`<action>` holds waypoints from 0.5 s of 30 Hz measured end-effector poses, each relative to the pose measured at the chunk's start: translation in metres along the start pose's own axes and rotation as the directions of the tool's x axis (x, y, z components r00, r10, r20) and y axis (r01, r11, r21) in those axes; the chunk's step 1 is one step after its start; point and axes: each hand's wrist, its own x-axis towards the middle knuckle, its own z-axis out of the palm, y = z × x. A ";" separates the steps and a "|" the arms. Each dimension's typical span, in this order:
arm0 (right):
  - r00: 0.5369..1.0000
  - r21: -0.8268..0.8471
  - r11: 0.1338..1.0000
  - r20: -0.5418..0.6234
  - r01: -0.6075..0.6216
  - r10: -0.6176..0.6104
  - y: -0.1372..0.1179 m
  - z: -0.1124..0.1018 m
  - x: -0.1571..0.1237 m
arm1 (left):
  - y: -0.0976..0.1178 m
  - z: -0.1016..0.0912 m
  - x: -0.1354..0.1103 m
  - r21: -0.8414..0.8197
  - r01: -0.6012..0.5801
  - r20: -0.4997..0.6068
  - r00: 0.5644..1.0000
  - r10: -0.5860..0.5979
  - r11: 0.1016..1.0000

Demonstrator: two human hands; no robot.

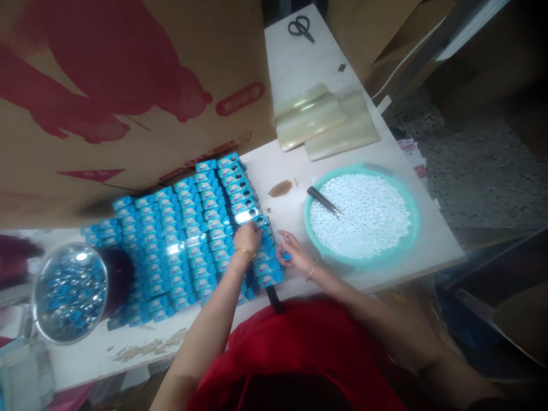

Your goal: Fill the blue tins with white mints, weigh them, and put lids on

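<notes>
My left hand [248,238] is closed over the rightmost row of small blue tins [216,233], its fingertips by the dark round opening of one tin. What it pinches there is hidden. Just to the right of that row, my right hand [296,255] is held with curled fingers, thumb and forefinger toward the tins. A bit of blue shows at its fingertips, too small to name. The tins stand in several tight rows, and some in the rightmost row show dark openings. Right of my hands is a turquoise basin [416,220] full of small white tablets [363,214].
Dark tweezers [323,200] lie on the tablets. At the left stands a metal bowl [36,311] of blue and silver pieces. Clear plastic sheets [325,120] and black scissors [301,28] lie farther back. A large cardboard box [128,171] borders the table [278,160] behind the tins.
</notes>
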 end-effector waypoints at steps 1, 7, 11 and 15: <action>1.000 -0.004 1.000 0.005 -0.021 0.021 -0.001 -0.001 -0.001 | 0.002 -0.002 0.003 0.053 0.016 0.035 0.999 -0.018 0.998; 0.997 0.019 0.998 0.031 -0.066 0.065 -0.005 0.003 -0.005 | 0.010 -0.013 0.006 0.248 -0.015 0.106 0.994 -0.012 0.969; 0.999 0.048 0.998 0.022 -0.038 0.037 -0.010 0.010 -0.004 | 0.004 -0.009 -0.010 0.005 -0.163 -0.012 0.987 0.163 0.987; 0.999 0.056 0.997 -0.001 -0.047 0.047 -0.011 0.015 0.004 | -0.002 0.004 -0.035 -0.520 -0.470 -0.070 0.856 0.512 0.713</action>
